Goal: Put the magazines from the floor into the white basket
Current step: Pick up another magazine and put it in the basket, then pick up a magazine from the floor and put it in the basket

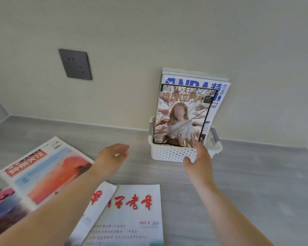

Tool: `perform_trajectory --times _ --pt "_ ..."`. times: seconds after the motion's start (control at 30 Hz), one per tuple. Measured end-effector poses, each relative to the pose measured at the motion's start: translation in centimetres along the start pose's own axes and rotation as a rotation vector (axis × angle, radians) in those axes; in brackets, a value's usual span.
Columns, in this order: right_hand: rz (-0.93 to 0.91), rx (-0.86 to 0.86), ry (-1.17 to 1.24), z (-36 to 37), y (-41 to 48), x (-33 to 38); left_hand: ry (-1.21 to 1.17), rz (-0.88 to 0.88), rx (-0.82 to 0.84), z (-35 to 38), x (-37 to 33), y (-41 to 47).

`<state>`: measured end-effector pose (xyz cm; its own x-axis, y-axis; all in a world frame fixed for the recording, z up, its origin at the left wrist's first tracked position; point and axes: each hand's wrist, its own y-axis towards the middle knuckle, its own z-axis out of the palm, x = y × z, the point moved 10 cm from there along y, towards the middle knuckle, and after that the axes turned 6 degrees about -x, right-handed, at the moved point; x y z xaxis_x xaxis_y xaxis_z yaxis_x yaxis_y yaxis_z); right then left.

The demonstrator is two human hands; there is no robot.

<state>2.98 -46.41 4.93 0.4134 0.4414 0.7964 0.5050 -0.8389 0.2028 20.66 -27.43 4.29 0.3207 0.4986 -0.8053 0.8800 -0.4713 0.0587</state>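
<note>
Red-lettered magazine (132, 210) lies on the floor (256, 174) below the empty, loosely open left hand (112, 155) and right hand (199, 157) at the white basket (167, 153); picking it up seems next.

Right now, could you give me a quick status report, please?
Left hand open, right hand open by white basket. Upright magazines inside; floor magazines not yet in. Nothing blocking.

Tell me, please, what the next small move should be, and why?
Probably lower the left hand to the white magazine and grip it. Both hands hold nothing, the right hand is at the basket, which already holds upright magazines, and several lie on the floor.
</note>
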Motion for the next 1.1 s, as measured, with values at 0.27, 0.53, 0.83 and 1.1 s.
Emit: perform_trajectory --times 0.27,0.53,0.83,1.1 --pt "-0.113 0.391 -0.264 10.6 -13.4 0.5 0.112 -0.229 -0.051 -7.7 12.2 -10.2" --pt "-0.328 0.549 -0.525 17.6 -20.6 1.7 0.156 -0.314 -0.154 -11.7 18.6 -12.6" --pt "-0.470 0.476 -0.663 17.7 -21.7 1.1 0.238 -0.623 -0.244 -14.6 22.1 -8.4" --pt "-0.445 0.427 -0.789 16.9 -21.3 2.6 0.257 -0.691 -0.277 -14.6 23.6 -4.6"
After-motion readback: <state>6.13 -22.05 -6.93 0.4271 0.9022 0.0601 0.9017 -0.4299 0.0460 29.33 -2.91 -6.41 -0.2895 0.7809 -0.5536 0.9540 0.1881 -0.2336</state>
